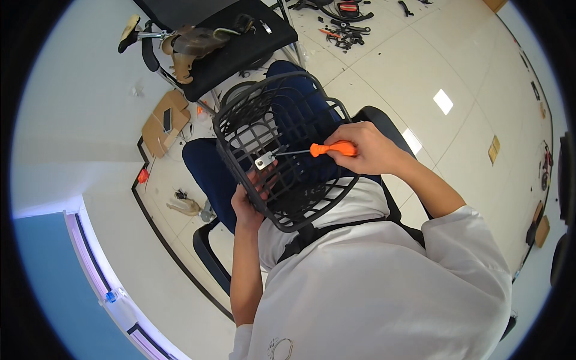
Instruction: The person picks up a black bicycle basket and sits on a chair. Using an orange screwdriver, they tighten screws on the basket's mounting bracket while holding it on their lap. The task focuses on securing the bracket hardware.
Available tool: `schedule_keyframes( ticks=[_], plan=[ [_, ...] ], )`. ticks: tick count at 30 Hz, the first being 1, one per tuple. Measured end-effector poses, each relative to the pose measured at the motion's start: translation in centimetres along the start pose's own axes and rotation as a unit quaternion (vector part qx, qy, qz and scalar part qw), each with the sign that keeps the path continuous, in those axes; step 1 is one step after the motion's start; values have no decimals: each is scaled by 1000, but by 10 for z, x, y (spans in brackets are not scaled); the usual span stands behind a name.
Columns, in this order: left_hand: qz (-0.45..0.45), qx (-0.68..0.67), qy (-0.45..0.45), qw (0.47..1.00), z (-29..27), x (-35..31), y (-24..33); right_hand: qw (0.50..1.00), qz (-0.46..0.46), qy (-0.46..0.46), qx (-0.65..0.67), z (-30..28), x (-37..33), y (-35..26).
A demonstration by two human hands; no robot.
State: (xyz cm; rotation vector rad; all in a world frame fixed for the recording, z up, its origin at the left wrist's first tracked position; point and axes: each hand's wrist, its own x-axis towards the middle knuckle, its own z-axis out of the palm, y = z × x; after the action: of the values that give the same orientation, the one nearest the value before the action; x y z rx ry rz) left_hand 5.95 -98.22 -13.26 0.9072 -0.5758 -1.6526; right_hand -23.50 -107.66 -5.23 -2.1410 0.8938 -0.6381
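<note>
A black mesh basket (300, 201) rests tilted on my lap, with its open side facing up toward me. My left hand (246, 205) grips its left wall from outside; some fingers show through the mesh. Close to those fingertips, a small silver metal bracket (264, 160) with a hole lies against the basket's inner left side. In my right hand (375, 150) is a screwdriver (323, 149) with an orange handle, its fingers closed round it. The thin shaft points left across the basket, its end by the bracket. Whether the tip sits in a screw is too small to tell.
Ahead stands a black chair (240, 45) with a brown translucent piece (201, 42) on its seat. On the left floor lie cardboard (157, 137), a phone (167, 120) and a pale part (185, 206). Several dark parts (348, 36) lie scattered on the far floor.
</note>
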Motion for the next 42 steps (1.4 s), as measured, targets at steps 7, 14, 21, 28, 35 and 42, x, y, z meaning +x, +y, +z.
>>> schedule_keyframes(
  ticks=[7,14,21,28,35,42],
  plan=[
    [2,2,-7,1000,4,-1,2,1000,-7,5,0,0,1,-1],
    [-1,-6,0,1000,8,-2,5,1000,-7,1,2,0,1,0],
    [4,-3,38,999,13,-3,2,999,16,-39,-2,-13,14,-9],
    [27,69,22,997,17,0,3,984,39,-151,-83,-33,52,-39],
    [5,72,20,997,12,-2,4,979,-14,-187,-81,-33,66,-32],
    [5,58,33,998,10,-2,3,960,-142,-193,-145,-29,65,-28]
  ],
)
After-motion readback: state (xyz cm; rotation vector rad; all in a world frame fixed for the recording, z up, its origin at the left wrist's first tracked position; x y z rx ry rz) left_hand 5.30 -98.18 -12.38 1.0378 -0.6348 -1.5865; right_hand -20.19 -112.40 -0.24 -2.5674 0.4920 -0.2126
